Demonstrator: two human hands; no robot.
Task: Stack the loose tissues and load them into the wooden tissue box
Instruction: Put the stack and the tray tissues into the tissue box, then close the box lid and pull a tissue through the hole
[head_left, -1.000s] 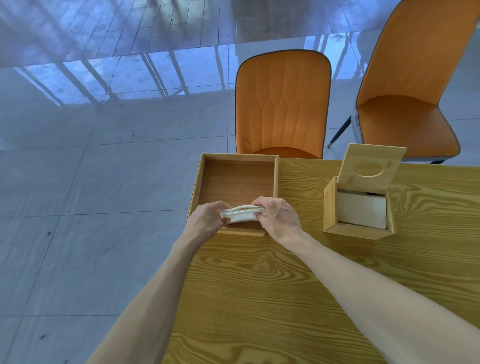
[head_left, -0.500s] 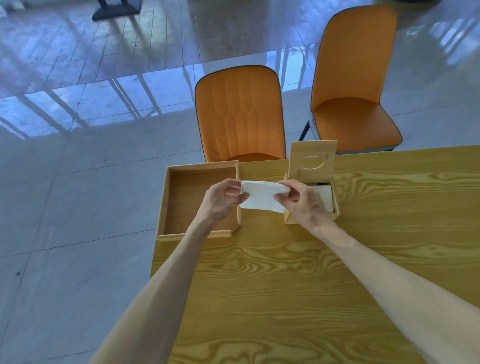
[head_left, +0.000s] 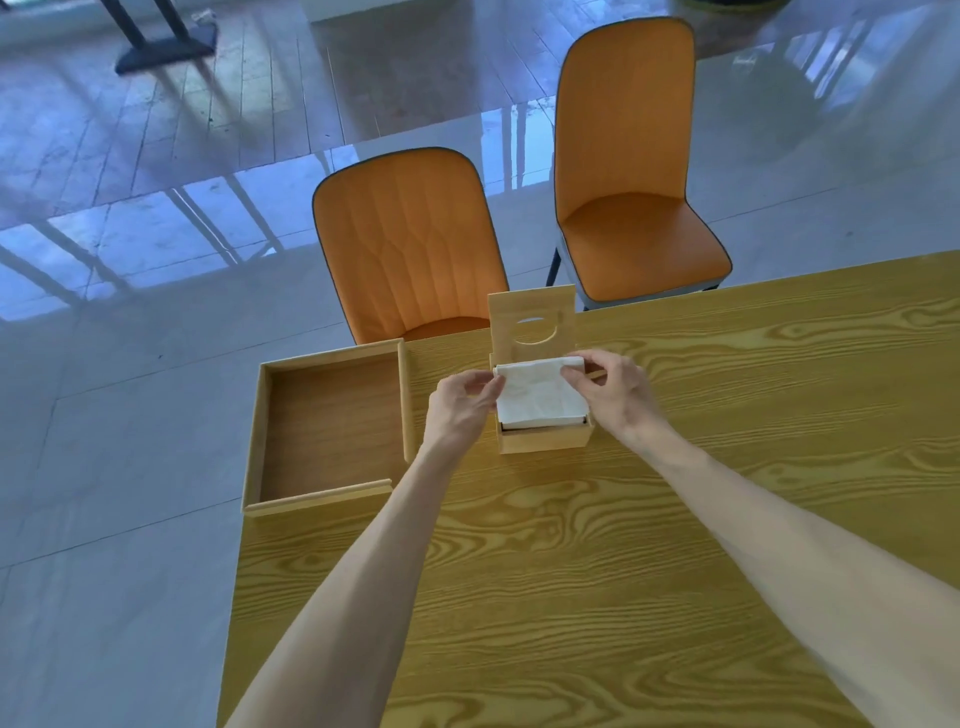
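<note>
The small wooden tissue box stands on the table with its hinged lid raised upright; the lid has a round-ended slot. A white stack of tissues lies flat over the box's open top, its front edge at the box rim. My left hand pinches the stack's left edge. My right hand pinches its far right corner. I cannot see the inside of the box below the tissues.
A shallow wooden tray, with nothing in it, sits at the table's left corner, close beside my left hand. The wood-grain table ends just left of the tray. Two orange chairs stand beyond the far edge.
Both hands carried the tissue stack from above the tray rightward to the tissue box and laid it flat over the opening. The camera view also shifted.
</note>
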